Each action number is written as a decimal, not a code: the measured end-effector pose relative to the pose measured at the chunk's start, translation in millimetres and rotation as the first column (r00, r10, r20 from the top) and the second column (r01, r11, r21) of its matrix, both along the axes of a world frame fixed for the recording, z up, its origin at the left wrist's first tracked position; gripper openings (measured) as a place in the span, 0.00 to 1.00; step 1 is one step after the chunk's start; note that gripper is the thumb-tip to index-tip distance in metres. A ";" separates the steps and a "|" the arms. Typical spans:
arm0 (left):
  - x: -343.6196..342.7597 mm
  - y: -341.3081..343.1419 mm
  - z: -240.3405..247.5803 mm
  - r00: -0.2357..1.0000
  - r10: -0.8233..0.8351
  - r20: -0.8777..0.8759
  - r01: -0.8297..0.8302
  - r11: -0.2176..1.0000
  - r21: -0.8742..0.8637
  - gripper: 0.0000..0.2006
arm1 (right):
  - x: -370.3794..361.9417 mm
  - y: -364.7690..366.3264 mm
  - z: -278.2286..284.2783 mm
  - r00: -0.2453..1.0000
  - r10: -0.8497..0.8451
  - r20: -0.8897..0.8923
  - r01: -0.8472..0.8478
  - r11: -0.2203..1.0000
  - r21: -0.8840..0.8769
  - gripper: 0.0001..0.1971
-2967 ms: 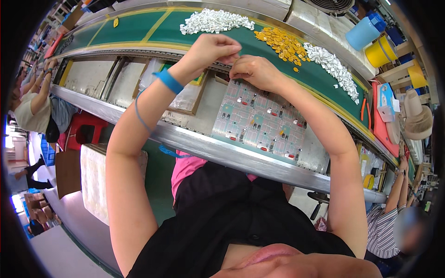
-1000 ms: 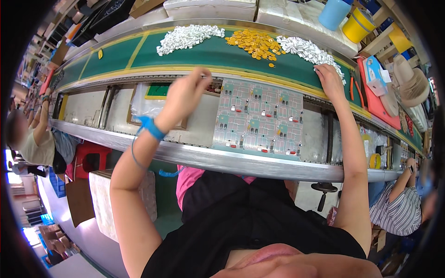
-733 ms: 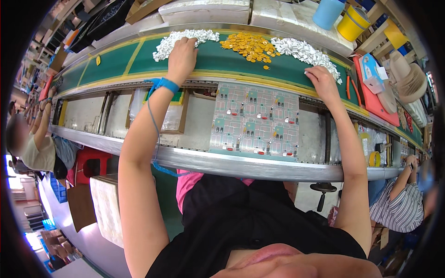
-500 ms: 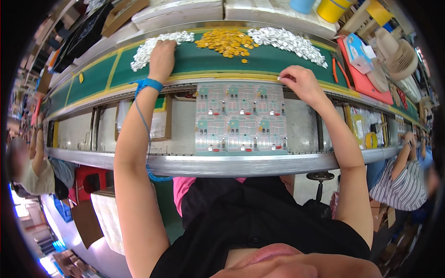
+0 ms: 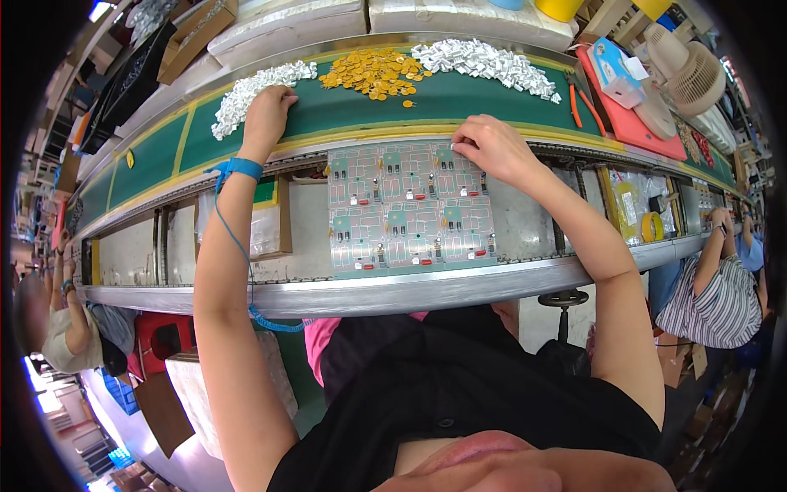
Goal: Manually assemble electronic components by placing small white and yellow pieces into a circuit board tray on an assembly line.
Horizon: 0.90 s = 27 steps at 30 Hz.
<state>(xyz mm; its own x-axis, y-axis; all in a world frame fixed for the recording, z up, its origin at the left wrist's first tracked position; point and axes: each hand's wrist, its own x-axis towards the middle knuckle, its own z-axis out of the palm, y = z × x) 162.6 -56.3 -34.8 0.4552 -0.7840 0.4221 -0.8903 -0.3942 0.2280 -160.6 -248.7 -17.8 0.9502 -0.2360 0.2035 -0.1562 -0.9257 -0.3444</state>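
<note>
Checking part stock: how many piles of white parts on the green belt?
2: a left white pile, partly covered by the left hand, and a right white pile, with the yellow disc pile between them.

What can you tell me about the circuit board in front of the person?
The circuit board is a thin, roughly square, grey-green sheet with pinkish outlines. Its pattern repeats in two rows of three blocks, dotted with small red, white, black and yellow parts. It lies flat between the green belt and the front metal rail. The right hand covers its far right corner; whether the fingers touch it can't be told.
</note>
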 end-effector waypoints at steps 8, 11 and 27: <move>-10.6 -7.6 13.4 -0.125 -0.504 -0.854 -0.478 0.785 -0.394 0.08 | 0.2 -10.4 10.7 0.995 -0.103 -0.017 0.104 0.979 0.174 0.07; -31.5 -14.5 22.3 -0.199 -0.513 -0.835 -0.458 0.802 -0.384 0.07 | -2.4 -45.0 3.0 0.956 -0.159 0.247 0.192 0.975 -0.115 0.07; -157.9 -68.6 29.0 0.424 -0.270 -0.864 0.228 0.956 -0.187 0.08 | -7.8 -77.3 -12.8 0.978 -0.089 0.191 0.135 0.961 -0.241 0.11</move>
